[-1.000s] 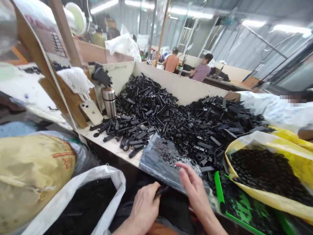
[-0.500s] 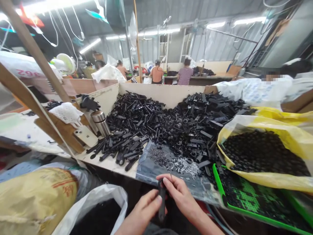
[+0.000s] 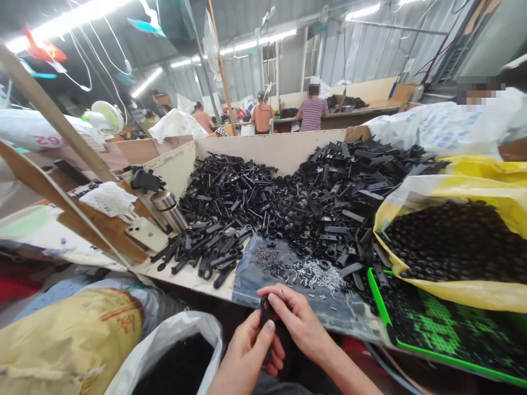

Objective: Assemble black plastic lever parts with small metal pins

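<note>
At the near edge of the tabletop (image 3: 185, 277), below the heap (image 3: 325, 219) of black plastic parts, the left hand (image 3: 247, 354) and right hand (image 3: 298, 323) are gripping one black part (image 3: 264, 315) together, the right no longer spread open as a second earlier.

A slim black plastic lever-shaped part (image 3: 264, 314) stands upright, pinched between the left hand (image 3: 247, 354) and right hand (image 3: 296, 321).
</note>
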`<state>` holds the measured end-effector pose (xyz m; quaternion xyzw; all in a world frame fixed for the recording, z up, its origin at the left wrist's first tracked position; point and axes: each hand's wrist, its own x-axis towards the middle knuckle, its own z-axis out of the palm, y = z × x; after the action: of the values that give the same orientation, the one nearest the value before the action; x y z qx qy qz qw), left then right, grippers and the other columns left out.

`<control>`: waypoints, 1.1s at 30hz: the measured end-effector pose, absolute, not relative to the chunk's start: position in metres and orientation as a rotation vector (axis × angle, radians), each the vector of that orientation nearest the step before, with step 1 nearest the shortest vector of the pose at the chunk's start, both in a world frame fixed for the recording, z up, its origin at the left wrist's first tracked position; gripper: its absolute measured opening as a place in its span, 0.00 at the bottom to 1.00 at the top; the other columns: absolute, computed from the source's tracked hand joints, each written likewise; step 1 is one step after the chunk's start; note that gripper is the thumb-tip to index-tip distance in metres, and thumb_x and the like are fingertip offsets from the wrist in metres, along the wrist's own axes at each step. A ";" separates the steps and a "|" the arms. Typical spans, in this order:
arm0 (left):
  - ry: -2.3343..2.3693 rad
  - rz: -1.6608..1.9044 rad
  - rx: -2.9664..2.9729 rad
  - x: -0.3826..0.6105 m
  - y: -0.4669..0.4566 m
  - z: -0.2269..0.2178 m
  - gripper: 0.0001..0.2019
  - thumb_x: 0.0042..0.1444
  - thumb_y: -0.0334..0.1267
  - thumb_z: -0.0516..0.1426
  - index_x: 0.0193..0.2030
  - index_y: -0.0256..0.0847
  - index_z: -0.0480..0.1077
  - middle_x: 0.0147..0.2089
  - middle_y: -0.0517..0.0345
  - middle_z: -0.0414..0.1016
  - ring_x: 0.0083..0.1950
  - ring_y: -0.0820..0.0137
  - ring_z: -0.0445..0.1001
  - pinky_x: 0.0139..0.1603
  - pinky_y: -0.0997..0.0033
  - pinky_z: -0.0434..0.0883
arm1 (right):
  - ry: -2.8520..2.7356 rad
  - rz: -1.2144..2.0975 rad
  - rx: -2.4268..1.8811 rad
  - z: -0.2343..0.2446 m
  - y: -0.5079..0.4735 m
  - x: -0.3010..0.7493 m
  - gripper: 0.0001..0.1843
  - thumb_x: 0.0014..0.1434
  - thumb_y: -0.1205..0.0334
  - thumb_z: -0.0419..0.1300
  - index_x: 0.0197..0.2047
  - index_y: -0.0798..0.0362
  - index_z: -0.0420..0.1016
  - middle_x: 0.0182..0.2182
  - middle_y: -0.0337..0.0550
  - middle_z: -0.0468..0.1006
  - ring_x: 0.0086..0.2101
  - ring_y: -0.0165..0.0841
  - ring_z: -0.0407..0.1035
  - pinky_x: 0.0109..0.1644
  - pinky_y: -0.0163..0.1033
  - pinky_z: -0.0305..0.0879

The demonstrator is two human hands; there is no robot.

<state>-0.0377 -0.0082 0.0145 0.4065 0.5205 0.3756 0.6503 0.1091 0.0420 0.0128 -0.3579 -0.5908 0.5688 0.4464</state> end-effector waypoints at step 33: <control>0.905 0.766 0.621 -0.049 0.008 0.017 0.22 0.53 0.51 0.67 0.47 0.38 0.72 0.28 0.58 0.75 0.24 0.75 0.71 0.18 0.82 0.62 | -1.262 1.547 -0.961 0.002 0.052 0.116 0.21 0.65 0.43 0.60 0.47 0.50 0.83 0.37 0.42 0.81 0.36 0.33 0.73 0.35 0.33 0.71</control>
<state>-0.0494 0.0079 0.0166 0.2877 0.4196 0.3549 0.7843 0.1155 0.0518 0.0024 -0.3880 -0.5097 0.6248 0.4464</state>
